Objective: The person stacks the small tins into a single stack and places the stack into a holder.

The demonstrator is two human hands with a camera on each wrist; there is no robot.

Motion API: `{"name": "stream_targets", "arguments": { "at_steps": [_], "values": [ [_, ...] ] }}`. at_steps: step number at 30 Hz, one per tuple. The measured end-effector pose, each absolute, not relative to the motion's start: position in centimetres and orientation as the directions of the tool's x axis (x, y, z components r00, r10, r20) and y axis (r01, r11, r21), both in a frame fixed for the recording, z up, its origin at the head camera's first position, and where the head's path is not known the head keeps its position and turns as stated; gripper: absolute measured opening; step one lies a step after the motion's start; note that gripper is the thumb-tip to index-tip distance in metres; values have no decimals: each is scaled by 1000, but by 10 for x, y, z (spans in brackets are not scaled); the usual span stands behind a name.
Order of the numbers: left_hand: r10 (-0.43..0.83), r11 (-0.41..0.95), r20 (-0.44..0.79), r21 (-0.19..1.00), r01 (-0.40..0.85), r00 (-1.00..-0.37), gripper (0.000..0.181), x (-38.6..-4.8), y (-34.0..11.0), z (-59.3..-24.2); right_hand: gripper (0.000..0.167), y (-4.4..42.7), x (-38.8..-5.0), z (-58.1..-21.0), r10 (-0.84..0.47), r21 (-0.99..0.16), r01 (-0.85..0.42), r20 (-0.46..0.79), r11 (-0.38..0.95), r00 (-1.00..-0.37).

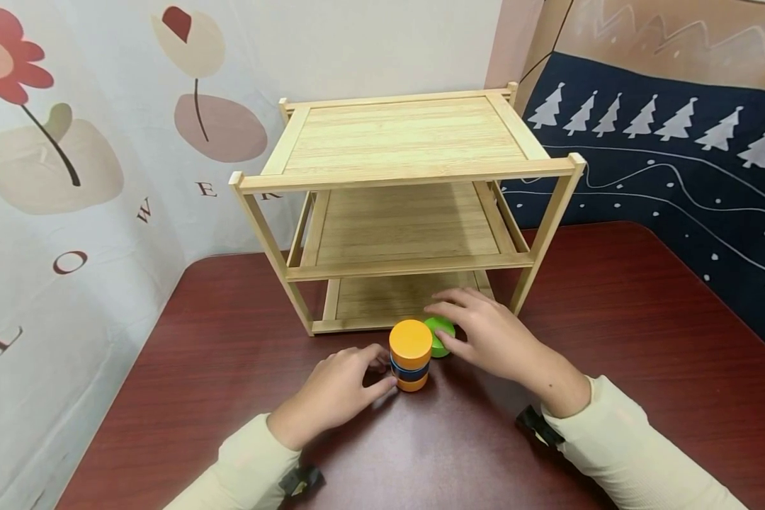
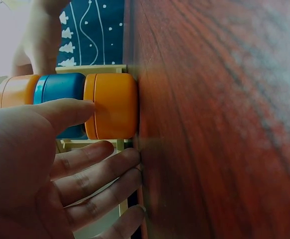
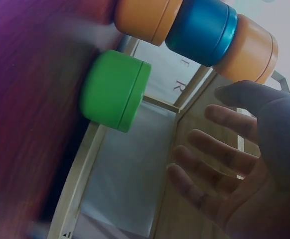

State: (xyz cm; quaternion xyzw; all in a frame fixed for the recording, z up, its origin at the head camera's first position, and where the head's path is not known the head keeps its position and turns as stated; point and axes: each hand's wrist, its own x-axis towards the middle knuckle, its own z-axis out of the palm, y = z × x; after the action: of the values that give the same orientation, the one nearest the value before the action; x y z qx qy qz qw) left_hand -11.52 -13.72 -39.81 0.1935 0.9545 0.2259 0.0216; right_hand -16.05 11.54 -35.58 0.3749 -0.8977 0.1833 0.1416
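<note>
Three round screw-lid jars stand in an upright stack: an orange jar (image 2: 115, 107) at the bottom, a blue jar (image 3: 201, 31) in the middle and a second orange jar (image 1: 411, 341) on top. A green jar (image 3: 116, 90) stands on the table just to the right of the stack. My left hand (image 1: 339, 386) is at the stack's left side, its thumb tip at the bottom orange jar and its fingers loosely extended; whether the thumb touches cannot be told. Over the green jar hovers my right hand (image 1: 494, 336), fingers spread, apart from that jar in the right wrist view.
Right behind the jars stands a three-tier wooden shelf (image 1: 408, 267) on the dark red table (image 1: 229, 319). A patterned cloth with flowers (image 1: 197, 127) hangs at the back left, and a navy cloth with white trees (image 1: 663, 170) at the right.
</note>
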Motion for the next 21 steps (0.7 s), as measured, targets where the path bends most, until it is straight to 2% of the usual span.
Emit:
{"name": "stream_targets", "arguments": {
  "at_steps": [21],
  "values": [
    [378, 826, 47, 434, 360, -924, 31, -115, -137, -398, 37, 116, -169, -369, -639, -251, -714, 322, 654, -699]
  ]
}}
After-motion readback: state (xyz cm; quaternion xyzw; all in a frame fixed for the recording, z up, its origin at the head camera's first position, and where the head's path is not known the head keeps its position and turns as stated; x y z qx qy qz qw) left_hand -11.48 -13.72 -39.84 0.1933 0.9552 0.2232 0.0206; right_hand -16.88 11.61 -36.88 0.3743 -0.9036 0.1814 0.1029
